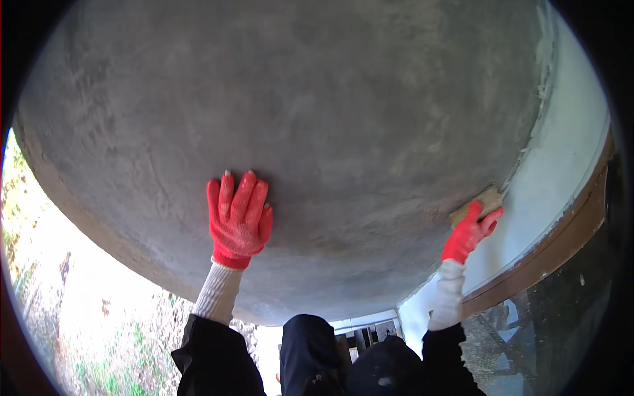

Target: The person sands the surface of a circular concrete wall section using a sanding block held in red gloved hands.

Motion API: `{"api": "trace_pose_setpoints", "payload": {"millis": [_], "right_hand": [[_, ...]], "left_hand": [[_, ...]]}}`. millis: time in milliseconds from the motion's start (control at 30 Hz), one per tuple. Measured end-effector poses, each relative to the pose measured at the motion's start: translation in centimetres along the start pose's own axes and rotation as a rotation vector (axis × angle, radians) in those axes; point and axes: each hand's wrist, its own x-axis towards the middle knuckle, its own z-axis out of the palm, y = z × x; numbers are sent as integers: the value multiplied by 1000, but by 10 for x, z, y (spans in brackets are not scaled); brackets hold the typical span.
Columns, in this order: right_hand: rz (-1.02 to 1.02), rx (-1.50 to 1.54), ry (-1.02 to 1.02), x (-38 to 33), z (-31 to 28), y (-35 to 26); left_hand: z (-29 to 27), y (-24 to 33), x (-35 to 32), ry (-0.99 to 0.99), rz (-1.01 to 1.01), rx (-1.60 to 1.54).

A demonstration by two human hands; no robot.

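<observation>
A grey plastered wall (317, 119) fills most of the view. My left hand (239, 219), in a red glove, lies flat on the plaster with its fingers spread, holding nothing. My right hand (470, 232), also in a red glove, grips a small tan wooden block (477, 204) and presses it against the wall where the grey plaster meets a white strip (561, 158). White knit cuffs and dark sleeves run down to the lower edge.
A brown frame edge (561, 241) borders the white strip at the right, with dark glass (561, 317) beyond it. Bright ground with plants (79, 310) lies at the lower left. My dark trouser legs (310, 356) stand on slatted boards (366, 336).
</observation>
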Motion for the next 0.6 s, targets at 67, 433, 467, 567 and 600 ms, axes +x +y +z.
{"api": "trace_pose_setpoints", "payload": {"millis": [67, 433, 467, 567, 600], "right_hand": [[-175, -32, 59, -54, 35, 2], [-807, -103, -280, -177, 68, 36], [-708, -20, 4, -145, 63, 23], [-84, 27, -106, -67, 25, 44], [-91, 13, -108, -69, 25, 38]], "left_hand": [[8, -3, 1, 46, 44, 36], [12, -3, 3, 65, 110, -18], [7, -5, 1, 51, 107, -2], [-1, -8, 2, 61, 91, -1], [-2, -4, 5, 41, 84, -10]]}}
